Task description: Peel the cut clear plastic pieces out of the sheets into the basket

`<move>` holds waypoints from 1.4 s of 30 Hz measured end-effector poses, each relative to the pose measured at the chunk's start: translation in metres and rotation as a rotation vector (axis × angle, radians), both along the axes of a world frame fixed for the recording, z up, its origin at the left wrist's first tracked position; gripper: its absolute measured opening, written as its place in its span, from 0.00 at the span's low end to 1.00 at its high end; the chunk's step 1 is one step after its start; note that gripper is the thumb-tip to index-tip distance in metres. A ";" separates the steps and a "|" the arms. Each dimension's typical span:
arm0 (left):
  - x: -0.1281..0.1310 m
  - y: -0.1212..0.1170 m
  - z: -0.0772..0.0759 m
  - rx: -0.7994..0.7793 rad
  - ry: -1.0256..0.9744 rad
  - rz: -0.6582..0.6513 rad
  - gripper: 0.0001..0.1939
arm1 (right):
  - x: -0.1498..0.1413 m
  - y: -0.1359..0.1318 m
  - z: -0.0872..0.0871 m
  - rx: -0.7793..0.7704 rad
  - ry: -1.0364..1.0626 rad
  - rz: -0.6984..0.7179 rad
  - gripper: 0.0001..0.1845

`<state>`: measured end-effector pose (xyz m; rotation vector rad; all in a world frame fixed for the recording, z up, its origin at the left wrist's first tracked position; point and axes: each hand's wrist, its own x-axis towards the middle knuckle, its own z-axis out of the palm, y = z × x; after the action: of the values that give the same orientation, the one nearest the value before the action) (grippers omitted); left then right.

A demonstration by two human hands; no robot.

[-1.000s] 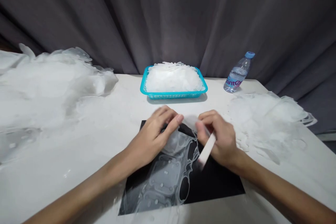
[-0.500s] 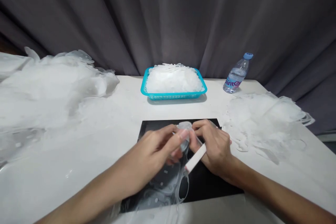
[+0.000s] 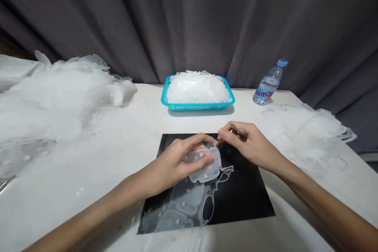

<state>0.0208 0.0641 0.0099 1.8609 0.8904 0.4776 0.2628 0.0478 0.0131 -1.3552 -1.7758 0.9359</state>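
My left hand point(image 3: 189, 155) pinches a frosted, translucent plastic piece point(image 3: 203, 175), thumb on top and fingers behind it. The piece has rounded outlines and small pale dots, and is raised over a black mat point(image 3: 245, 189). A thin cut-out strip point(image 3: 226, 174) with loops hangs at its right side. My right hand point(image 3: 243, 141) is closed around a slim tool point(image 3: 238, 132); only a short part shows between the fingers, so its kind is unclear. Its fingertips meet the piece's upper edge beside my left fingertips. More translucent sheet point(image 3: 184, 201) lies on the mat below.
A turquoise basket point(image 3: 201, 107) heaped with white translucent pieces stands at the back. Right of it is a water bottle point(image 3: 267, 86). Large piles of translucent plastic lie left point(image 3: 59, 98) and right point(image 3: 307, 134) on the white table point(image 3: 100, 169). A grey curtain point(image 3: 189, 19) hangs behind.
My right hand has turned and lifted slightly; the tool's pale end, which pointed toward me, is no longer visible. The piece in my left hand now lies flatter and shows its face.
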 end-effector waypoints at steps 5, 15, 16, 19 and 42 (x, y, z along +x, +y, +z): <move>0.001 -0.006 0.005 0.059 0.029 -0.029 0.17 | -0.003 -0.003 -0.001 -0.165 0.114 0.140 0.07; 0.001 -0.009 0.005 0.146 0.140 0.055 0.12 | -0.004 -0.010 0.006 -0.120 0.055 0.174 0.08; 0.002 -0.010 0.005 0.149 0.147 0.051 0.12 | -0.004 -0.010 0.007 -0.117 0.054 0.175 0.07; 0.004 -0.011 0.006 0.151 0.144 0.040 0.12 | -0.004 -0.012 0.008 -0.121 0.064 0.183 0.08; -0.005 0.016 0.013 -0.038 -0.312 0.112 0.09 | 0.029 0.013 -0.001 0.256 -0.190 -0.181 0.12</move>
<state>0.0158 0.0805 0.0232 1.6501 0.7882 0.7906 0.2920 0.0603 0.0119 -1.4451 -1.8041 0.4776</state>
